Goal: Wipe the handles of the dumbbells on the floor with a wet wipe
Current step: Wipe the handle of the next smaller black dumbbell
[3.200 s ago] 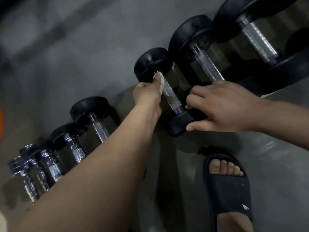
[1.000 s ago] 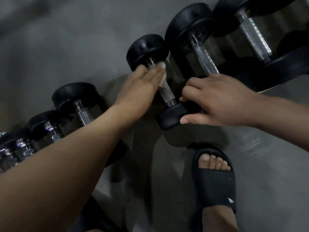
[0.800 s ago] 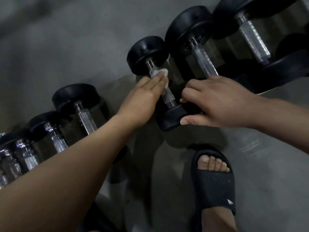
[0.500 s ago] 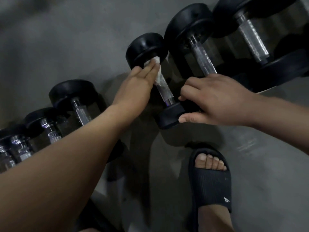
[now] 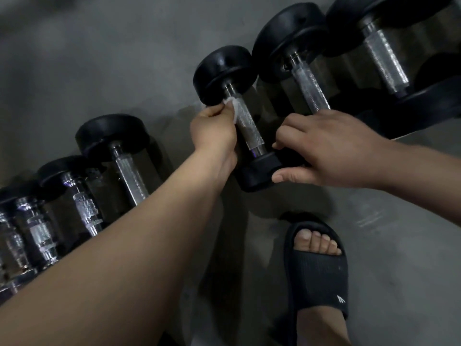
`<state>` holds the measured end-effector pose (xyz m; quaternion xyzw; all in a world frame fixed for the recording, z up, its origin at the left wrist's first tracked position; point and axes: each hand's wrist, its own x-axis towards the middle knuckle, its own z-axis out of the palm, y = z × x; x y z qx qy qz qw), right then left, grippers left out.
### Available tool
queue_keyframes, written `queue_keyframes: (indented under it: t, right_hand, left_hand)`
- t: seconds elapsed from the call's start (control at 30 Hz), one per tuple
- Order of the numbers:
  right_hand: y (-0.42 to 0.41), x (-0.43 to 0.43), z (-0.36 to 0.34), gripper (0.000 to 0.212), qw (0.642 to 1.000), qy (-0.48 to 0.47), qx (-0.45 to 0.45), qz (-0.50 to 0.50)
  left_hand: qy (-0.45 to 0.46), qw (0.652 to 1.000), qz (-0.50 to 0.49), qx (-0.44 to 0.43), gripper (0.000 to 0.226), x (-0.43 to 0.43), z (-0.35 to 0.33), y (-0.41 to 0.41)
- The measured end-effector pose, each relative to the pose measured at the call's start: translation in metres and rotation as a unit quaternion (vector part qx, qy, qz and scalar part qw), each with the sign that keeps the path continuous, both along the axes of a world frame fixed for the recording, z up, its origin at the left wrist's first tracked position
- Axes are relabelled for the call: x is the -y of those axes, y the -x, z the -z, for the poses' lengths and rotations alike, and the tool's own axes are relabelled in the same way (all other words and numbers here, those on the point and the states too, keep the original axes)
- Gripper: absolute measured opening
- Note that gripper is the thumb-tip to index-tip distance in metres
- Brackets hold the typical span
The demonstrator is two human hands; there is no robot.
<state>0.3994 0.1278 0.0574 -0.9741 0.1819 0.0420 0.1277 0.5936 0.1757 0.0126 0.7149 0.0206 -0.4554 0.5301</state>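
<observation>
Chrome, knurled and bright, forms the handle of the black rubber-headed dumbbell under inspection, which lies on the grey concrete floor between the two hands.

Left hand: fingers curled, pinching a small white wet wipe against the handle's far end, just short of the far head.

Right hand: fingers hooked over the near head, thumb laid along its edge, gripping it. This is judged to steady the dumbbell against rolling.

Governing relation: the handle's long axis runs from the left fingertips obliquely back toward the right hand. The wipe sits at the far end, so the bare length lies between the wipe and the right hand. Any stroke, in my judgement, must travel along that axis toward the right hand. The left hand is the nearer, touching the handle through the wipe; the right hand touches the head only.

The handle's underside is hidden, so coverage there cannot be assessed.

A neighbouring larger dumbbell lies just beyond the right hand. A black slide sandal stands near, below that hand.
</observation>
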Motion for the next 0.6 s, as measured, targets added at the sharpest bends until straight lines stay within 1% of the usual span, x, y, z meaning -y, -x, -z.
queue_keyframes:
  t: [0.1, 0.13, 0.23, 0.27, 0.3, 0.4, 0.47, 0.6]
  right_hand:
    - [0.000, -0.001, 0.001, 0.064, 1.000, 0.001, 0.008, -0.001]
    - [0.000, -0.001, 0.001, 0.065, 1.000, 0.000, 0.006, -0.003]
    - [0.000, 0.000, 0.000, 0.065, 1.000, -0.001, 0.004, -0.006]
    - [0.000, 0.000, 0.000, 0.065, 1.000, 0.001, 0.007, -0.007]
    - [0.000, 0.000, 0.000, 0.065, 1.000, 0.002, 0.006, -0.006]
    - [0.000, 0.000, 0.000, 0.066, 1.000, 0.004, -0.003, -0.005]
    - [-0.001, 0.000, 0.000, 0.067, 1.000, 0.003, -0.003, -0.005]
    - [0.000, 0.000, 0.000, 0.070, 1.000, 0.003, 0.002, -0.003]
  left_hand:
    - [-0.036, 0.997, 0.074, 0.004, 0.014, -0.016, -0.006, 0.005]
    - [-0.039, 0.996, 0.082, 0.002, 0.015, -0.016, -0.005, 0.003]
    - [-0.029, 0.998, 0.041, -0.027, 0.016, 0.002, -0.007, -0.009]
    - [-0.025, 0.999, 0.031, -0.025, 0.017, 0.007, -0.006, -0.009]
    - [-0.030, 0.999, 0.041, -0.014, 0.019, 0.006, -0.005, -0.007]
    - [-0.069, 0.988, 0.135, 0.026, 0.026, -0.019, 0.002, 0.002]
    - [-0.079, 0.980, 0.178, 0.030, 0.027, -0.029, 0.007, 0.002]
    - [-0.041, 0.988, 0.147, -0.033, 0.024, -0.017, 0.002, -0.002]
